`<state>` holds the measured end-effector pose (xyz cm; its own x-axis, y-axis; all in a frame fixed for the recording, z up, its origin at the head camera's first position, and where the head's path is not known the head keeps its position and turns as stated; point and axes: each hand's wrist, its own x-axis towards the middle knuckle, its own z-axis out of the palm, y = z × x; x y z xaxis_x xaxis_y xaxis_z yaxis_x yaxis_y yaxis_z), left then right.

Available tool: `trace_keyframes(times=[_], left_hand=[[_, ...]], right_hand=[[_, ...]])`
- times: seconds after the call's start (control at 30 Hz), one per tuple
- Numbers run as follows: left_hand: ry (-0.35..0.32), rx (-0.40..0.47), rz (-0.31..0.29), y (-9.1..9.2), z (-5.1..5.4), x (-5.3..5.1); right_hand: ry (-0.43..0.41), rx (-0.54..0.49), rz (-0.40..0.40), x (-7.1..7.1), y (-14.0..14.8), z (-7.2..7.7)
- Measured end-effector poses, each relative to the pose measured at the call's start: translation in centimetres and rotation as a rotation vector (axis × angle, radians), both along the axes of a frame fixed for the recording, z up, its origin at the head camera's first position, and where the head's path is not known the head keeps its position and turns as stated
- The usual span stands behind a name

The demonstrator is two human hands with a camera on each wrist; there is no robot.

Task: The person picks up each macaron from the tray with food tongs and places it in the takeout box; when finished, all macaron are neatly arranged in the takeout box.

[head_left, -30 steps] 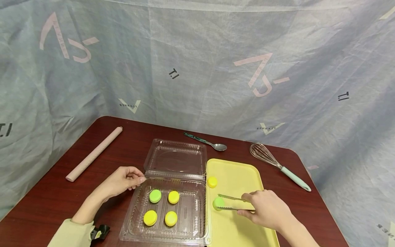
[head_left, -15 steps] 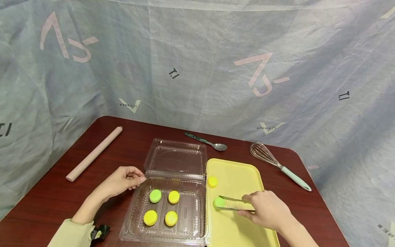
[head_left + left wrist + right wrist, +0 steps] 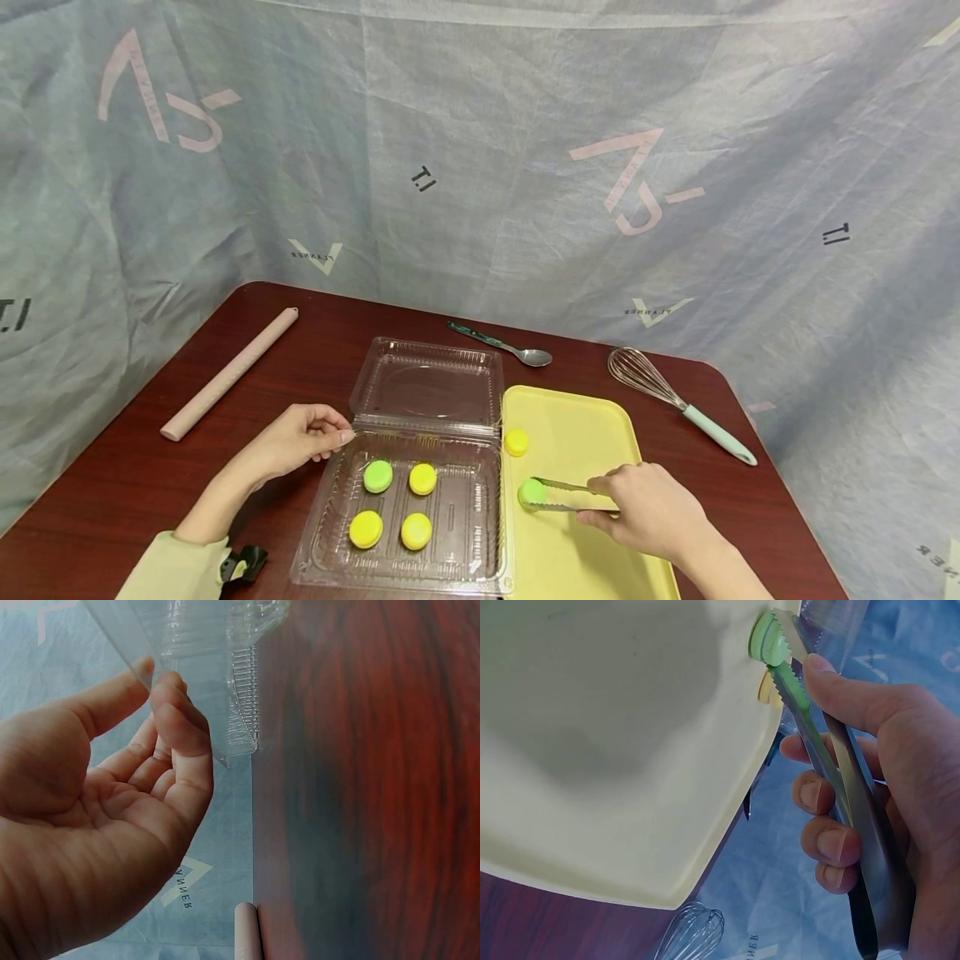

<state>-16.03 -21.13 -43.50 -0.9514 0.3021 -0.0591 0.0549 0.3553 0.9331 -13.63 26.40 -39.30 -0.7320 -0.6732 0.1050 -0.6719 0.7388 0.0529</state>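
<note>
In the head view my left hand (image 3: 296,442) pinches the left edge of an open clear plastic clamshell container (image 3: 459,550) between thumb and forefinger. One green macaron (image 3: 377,477) and three yellow macarons (image 3: 365,529) lie in its base. My right hand (image 3: 652,508) grips metal tongs (image 3: 862,817), whose serrated tips stand on either side of another green macaron (image 3: 763,639) on the yellow tray (image 3: 573,417). In the right wrist view the tips appear to touch it. Further back, a yellow macaron (image 3: 516,442) sits by the tray's left rim.
A pale pink rolling pin (image 3: 231,375) lies at the table's left. Behind the container is a spoon (image 3: 532,357) with a patterned handle. A whisk (image 3: 678,404) lies right of the tray. A grey printed cloth (image 3: 480,167) hangs behind the dark red table (image 3: 322,333).
The far arm of the tongs has come slightly nearer the green macaron on the tray, so the tips have narrowed around it. My left hand has stayed on the container edge.
</note>
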Motion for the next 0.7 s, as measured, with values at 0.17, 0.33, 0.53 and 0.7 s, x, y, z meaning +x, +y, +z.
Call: trace_keyframes(times=[0.17, 0.33, 0.53, 0.7], left_hand=[[-0.005, 0.007, 0.0, 0.03, 0.06, 0.06], [-0.005, 0.009, 0.001, 0.04, 0.15, 0.09], [-0.004, 0.005, 0.0, 0.05, 0.16, 0.09], [-0.003, 0.007, 0.0, 0.02, 0.15, 0.05]], right_hand=[[-0.004, -0.001, 0.0, -0.02, 0.01, -0.02], [-0.017, -0.009, 0.003, -0.15, 0.13, -0.06], [-0.025, -0.002, 0.004, -0.28, 0.24, 0.08], [-0.028, 0.004, 0.002, -0.28, 0.24, 0.26]])
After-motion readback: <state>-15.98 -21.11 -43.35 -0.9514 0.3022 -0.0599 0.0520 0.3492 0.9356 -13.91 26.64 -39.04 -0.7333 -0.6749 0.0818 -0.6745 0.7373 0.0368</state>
